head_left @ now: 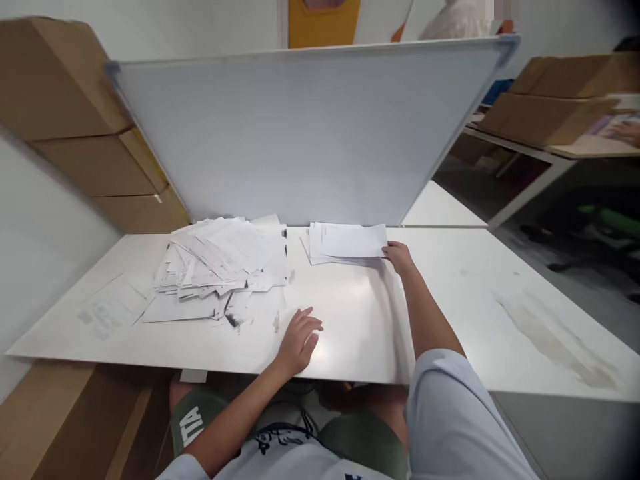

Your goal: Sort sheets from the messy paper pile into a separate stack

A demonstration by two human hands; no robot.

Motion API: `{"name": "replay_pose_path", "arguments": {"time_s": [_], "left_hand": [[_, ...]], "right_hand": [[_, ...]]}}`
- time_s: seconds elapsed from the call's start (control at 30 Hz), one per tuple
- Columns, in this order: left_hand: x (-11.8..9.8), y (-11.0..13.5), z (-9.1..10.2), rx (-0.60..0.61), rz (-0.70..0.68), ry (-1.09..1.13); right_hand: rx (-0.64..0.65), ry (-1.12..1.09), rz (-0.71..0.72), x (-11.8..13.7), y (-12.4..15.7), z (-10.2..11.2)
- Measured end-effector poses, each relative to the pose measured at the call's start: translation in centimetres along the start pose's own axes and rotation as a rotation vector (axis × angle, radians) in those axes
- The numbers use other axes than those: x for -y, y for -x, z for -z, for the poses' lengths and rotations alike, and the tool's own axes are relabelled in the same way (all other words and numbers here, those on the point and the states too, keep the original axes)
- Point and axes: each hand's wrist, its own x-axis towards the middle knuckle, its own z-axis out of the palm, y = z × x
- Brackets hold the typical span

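My right hand [399,256] pinches the right edge of a white sheet of paper [356,241], which lies over a small stack of papers [316,252] at the foot of the whiteboard. My left hand [300,341] rests near the table's front edge, fingers apart, with nothing in it. To its upper left spreads a large untidy pile of printed papers [225,250], some with dark smudged edges. Whether my right hand grips one sheet or more cannot be made out.
A whiteboard [310,133] stands upright across the back of the white table [450,300]. Cardboard boxes [65,80] are stacked at the left. Smudges mark the tabletop on both sides. At the right, more boxes [555,117] sit on another desk, where a person's hand [627,131] shows.
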Motion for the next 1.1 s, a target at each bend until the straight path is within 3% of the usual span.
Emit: {"name": "replay_pose_path", "arguments": {"time_s": [0.1, 0.2, 0.27, 0.33, 0.4, 0.5, 0.6, 0.73, 0.83, 1.0, 1.1], "left_hand": [[0.1, 0.9, -0.2, -0.115, 0.036, 0.019], [0.8, 1.5, 0.0, -0.277, 0.041, -0.03], [1.7, 0.9, 1.3, -0.236, -0.066, -0.134], [2.9, -0.8, 3.7, -0.044, -0.16, -0.309], [4.8, -3.3, 7.2, 0.054, -0.018, -0.546], [8.0, -6.7, 12.1, 0.038, 0.297, -0.866], [10.1, -8.2, 14.2, 0.084, 0.474, -0.955], [10.2, -8.4, 12.9, 0.086, 0.486, -0.991], [9.4, -8.5, 11.3, 0.064, 0.436, -0.992], [8.1, -8.8, 9.9, 0.128, 0.337, -0.93], [6.3, -8.2, 9.2, 0.08, 0.256, -0.898]], "right_hand": [[-0.05, 0.033, 0.079, 1.1, 1.0, -2.9], [-0.103, 0.046, 0.197, -0.8, 5.8, -3.9], [-0.067, 0.028, 0.311, -3.8, 10.5, -3.0], [0.025, -0.049, 0.265, -7.0, 15.2, -0.7], [0.085, -0.305, 0.125, -9.4, 19.0, 2.1], [0.093, -0.616, -0.003, -11.0, 22.2, 5.6], [0.026, -0.684, -0.011, -11.0, 23.5, 6.8], [-0.04, -0.669, 0.032, -10.4, 24.2, 6.2], [-0.049, -0.649, 0.054, -10.3, 24.2, 5.9], [-0.055, -0.615, 0.072, -10.8, 23.9, 6.2], [-0.077, -0.535, 0.063, -10.6, 24.0, 5.5]]}}
